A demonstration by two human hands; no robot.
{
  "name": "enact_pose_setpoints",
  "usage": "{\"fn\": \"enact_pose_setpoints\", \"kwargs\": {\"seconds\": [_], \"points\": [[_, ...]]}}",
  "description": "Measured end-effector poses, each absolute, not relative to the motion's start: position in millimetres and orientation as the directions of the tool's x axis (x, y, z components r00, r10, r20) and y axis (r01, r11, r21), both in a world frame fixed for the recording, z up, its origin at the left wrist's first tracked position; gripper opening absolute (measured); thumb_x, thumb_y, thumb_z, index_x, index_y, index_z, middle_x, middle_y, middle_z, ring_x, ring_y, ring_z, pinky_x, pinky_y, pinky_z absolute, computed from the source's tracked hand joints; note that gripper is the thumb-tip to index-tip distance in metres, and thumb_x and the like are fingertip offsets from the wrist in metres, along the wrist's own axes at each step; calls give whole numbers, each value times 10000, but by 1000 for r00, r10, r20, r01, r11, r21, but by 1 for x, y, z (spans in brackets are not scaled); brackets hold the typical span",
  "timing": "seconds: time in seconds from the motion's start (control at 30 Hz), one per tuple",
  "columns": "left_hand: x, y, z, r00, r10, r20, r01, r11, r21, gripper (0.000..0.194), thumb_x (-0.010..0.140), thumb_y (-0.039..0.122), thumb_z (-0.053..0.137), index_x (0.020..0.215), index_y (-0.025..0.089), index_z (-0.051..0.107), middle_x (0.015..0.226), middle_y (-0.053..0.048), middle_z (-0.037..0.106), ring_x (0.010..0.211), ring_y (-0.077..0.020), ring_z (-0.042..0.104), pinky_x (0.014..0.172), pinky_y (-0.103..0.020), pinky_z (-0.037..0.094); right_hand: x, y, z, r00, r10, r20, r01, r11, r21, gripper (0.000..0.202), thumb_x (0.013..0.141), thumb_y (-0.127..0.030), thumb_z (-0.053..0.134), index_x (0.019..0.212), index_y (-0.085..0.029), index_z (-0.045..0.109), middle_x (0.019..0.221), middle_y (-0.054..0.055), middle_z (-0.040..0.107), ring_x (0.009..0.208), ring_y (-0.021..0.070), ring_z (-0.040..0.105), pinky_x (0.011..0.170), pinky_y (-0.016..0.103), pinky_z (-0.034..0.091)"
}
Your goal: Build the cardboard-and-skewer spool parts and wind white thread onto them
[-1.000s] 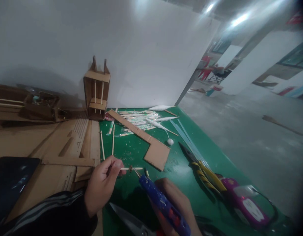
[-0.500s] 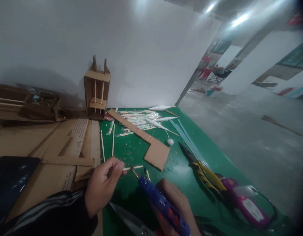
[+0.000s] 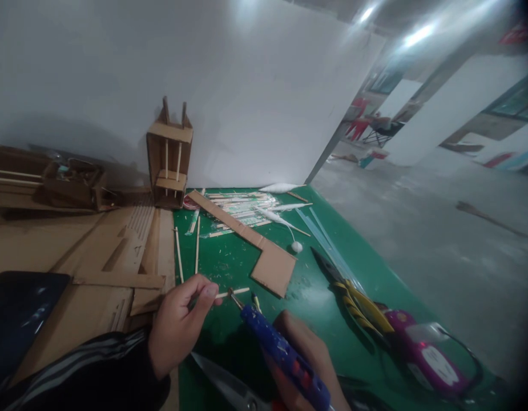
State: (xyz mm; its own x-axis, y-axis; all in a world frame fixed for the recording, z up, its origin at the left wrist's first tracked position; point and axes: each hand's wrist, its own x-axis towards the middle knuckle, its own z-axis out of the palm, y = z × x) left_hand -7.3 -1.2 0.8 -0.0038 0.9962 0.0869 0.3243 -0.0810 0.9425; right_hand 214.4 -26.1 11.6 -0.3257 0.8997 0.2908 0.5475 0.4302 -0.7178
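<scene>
tilting slightly, the stick (image 3: 242, 290) has shifted; the left hand (image 3: 181, 324) pinches one side, likely leaving room for the blue tool (image 3: 270, 341) gripped in the right hand (image 3: 307, 342).

The stick (image 3: 241, 291) looks matt wood, the blue tool (image 3: 272, 341) speckled plastic.

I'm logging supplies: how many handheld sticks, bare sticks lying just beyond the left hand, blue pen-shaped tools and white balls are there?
Handheld stick: 1
Bare sticks: 2
Blue pen-shaped tool: 1
White ball: 1
Total: 5
</scene>
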Motion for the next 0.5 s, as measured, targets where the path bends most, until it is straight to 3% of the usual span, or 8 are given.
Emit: {"fn": "enact_pose_setpoints", "kwargs": {"seconds": [0.5], "points": [[-8,-2,1,7,995,95,324,-92,942,313,964,372,432,747,207,586,725,25,600,717,-135,562,687,-222,399,215,-28,9,-331,896,298,557,440,-704,137,794,-159,539,779,-220,417,730,3,562,596,142,530,526,231,371]]}}
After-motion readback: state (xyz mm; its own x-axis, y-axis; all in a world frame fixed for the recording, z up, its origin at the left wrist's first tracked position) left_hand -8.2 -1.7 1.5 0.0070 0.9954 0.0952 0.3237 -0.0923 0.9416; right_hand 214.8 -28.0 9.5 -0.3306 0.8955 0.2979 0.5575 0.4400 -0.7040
